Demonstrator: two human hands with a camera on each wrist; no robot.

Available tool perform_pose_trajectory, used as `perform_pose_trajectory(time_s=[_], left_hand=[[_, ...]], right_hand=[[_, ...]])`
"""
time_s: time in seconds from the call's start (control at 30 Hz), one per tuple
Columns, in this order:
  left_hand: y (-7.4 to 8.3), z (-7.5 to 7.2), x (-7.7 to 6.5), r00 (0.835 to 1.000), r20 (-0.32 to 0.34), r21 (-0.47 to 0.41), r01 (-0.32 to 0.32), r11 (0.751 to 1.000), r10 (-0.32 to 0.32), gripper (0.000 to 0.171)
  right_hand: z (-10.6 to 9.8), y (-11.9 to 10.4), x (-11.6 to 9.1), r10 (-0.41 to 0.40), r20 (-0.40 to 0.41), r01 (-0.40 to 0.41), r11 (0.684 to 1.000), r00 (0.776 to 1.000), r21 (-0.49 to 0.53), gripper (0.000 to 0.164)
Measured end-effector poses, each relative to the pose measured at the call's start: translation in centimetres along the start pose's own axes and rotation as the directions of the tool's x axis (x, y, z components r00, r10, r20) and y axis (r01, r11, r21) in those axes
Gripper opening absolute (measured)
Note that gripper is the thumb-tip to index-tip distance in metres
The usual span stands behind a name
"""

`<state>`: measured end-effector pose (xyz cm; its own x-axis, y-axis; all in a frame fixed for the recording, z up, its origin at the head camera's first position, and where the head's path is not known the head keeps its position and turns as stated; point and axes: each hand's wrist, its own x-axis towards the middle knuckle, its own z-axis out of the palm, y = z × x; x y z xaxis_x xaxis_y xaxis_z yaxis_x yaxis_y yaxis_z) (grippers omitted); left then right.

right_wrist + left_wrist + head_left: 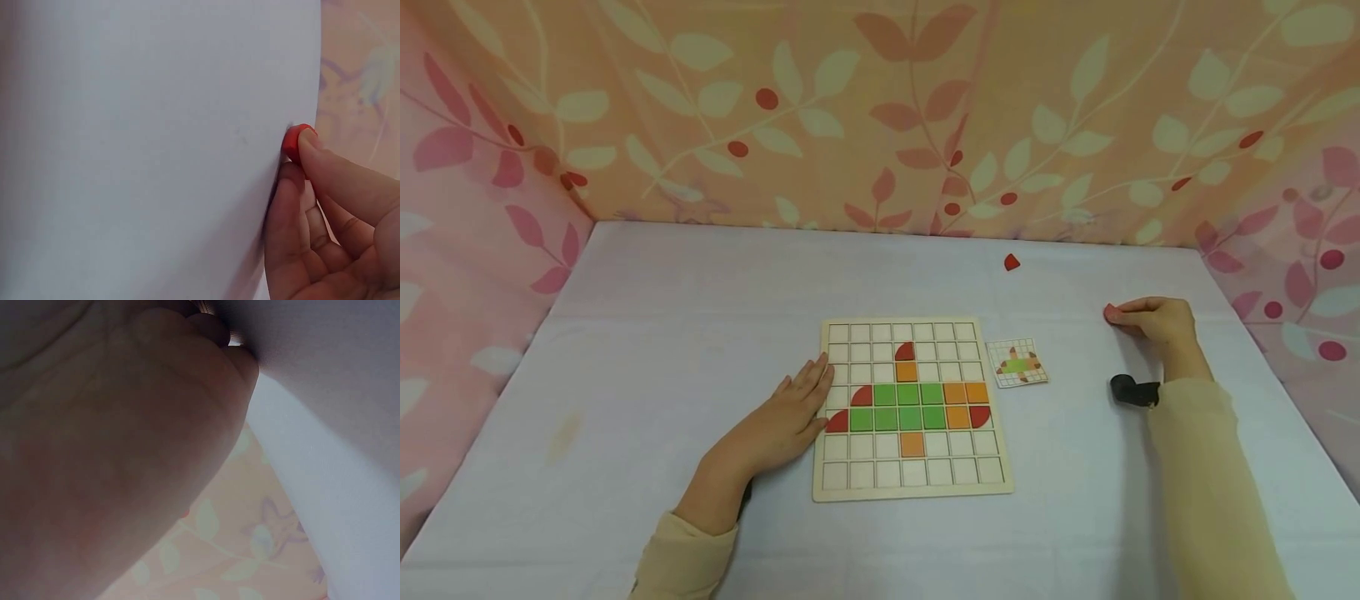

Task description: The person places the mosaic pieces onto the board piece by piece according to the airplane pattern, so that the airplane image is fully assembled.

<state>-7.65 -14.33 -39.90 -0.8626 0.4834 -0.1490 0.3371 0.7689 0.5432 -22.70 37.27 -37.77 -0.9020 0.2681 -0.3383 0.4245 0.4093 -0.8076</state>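
A square wooden grid board (887, 475) lies mid-table in the head view, with green and orange square tiles and red quarter-round tiles set in its cells. My left hand (786, 425) rests flat at the board's left edge, fingers straight, fingertips touching the rim. Over at the right, my right hand (1161, 323) pinches a red quarter-round tile (292, 142) between thumb and fingers, close to the tabletop. Just right of the board lies a small pattern card (1018, 363) printed with a similar coloured shape. The left wrist view shows mostly the left palm (125, 437).
Another red quarter-round tile (1012, 262) lies near the table's back edge. A black wrist camera (1133, 391) is strapped below the right hand. A white cloth (685, 300) covers the table, and leaf-patterned curtains (820, 117) stand behind and at both sides.
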Motion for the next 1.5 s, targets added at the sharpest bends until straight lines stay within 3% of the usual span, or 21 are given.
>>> perform_pose_trajectory(time_s=[0.13, 0.3, 0.53, 0.7, 0.9, 1.33, 1.5], left_hand=[[0.1, -0.1, 0.0, 1.000, 0.002, -0.004, 0.001, 1.000, -0.001, 0.063], [0.2, -0.2, 0.0, 1.000, 0.009, -0.003, 0.005, 1.000, -0.005, 0.062], [0.2, -0.2, 0.1, 1.000, 0.016, 0.001, 0.013, 1.000, -0.013, 0.063], [0.1, -0.2, 0.0, 1.000, 0.013, -0.005, 0.007, 1.000, -0.007, 0.063], [0.1, -0.2, -0.1, 1.000, 0.009, -0.005, 0.002, 1.000, -0.001, 0.062], [0.2, -0.3, -0.1, 1.000, 0.016, -0.005, 0.006, 1.000, -0.006, 0.062], [0.2, -0.3, -0.1, 1.000, 0.018, -0.005, 0.011, 1.000, -0.010, 0.062]], right_hand=[[0.4, -0.3, -0.6, -0.029, 0.045, 0.019, 0.981, 0.999, 0.194, 0.014], [0.9, -0.7, -1.8, -0.068, 0.049, 0.051, 0.958, 0.997, 0.284, 0.021], [1.6, -1.5, -3.7, -0.120, 0.008, 0.114, 0.957, 0.993, 0.266, 0.007], [2.5, -2.1, -5.7, -0.199, 0.036, 0.176, 0.926, 0.979, 0.335, 0.012], [3.6, -2.9, -8.0, -0.267, 0.026, 0.249, 0.928, 0.963, 0.277, 0.008], [5.9, -3.8, -11.1, -0.472, 0.095, 0.427, 0.853, 0.876, 0.299, 0.008], [6.6, -4.2, -12.0, -0.498, 0.121, 0.461, 0.854, 0.859, 0.243, 0.006]])
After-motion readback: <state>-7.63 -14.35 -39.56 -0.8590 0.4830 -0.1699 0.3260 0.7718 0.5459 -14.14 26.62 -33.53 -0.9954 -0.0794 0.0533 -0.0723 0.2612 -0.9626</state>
